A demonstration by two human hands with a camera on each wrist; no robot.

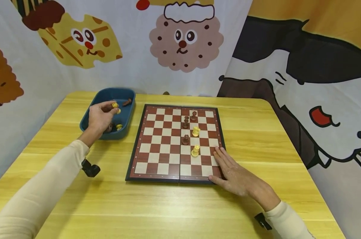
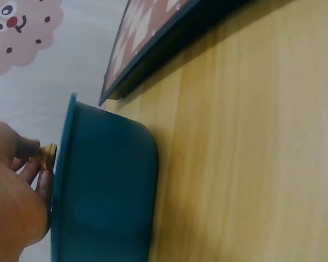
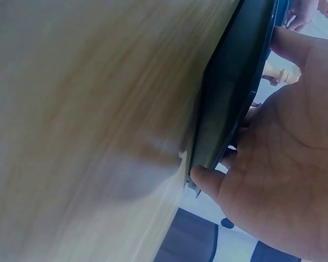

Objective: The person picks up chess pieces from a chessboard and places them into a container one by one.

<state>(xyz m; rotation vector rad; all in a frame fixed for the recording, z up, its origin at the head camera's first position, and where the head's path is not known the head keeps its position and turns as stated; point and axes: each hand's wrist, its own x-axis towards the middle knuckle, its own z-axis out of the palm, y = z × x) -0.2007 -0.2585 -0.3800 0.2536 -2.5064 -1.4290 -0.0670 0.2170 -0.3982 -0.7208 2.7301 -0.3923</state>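
Observation:
My left hand (image 1: 99,115) pinches a yellow chess piece (image 2: 48,156) between thumb and fingers, over the blue plastic bin (image 1: 132,114); the fingers partly cover it. Inside the bin lie a brown chess piece (image 1: 127,102) and a yellow one (image 1: 119,127), with more partly hidden by the hand. My right hand (image 1: 235,176) rests on the near right corner of the chessboard (image 1: 153,179), its fingers extended over the edge. On the board's right half stand three brown pieces (image 1: 185,140), a yellow knight (image 1: 195,131) and a yellow rook-like piece (image 1: 195,151).
The wooden table (image 1: 156,209) carries both bin and board, the bin to the board's left near the back edge. A cloth with cartoon prints (image 1: 186,43) hangs behind and to the right. Black straps (image 1: 90,168) show at the wrists.

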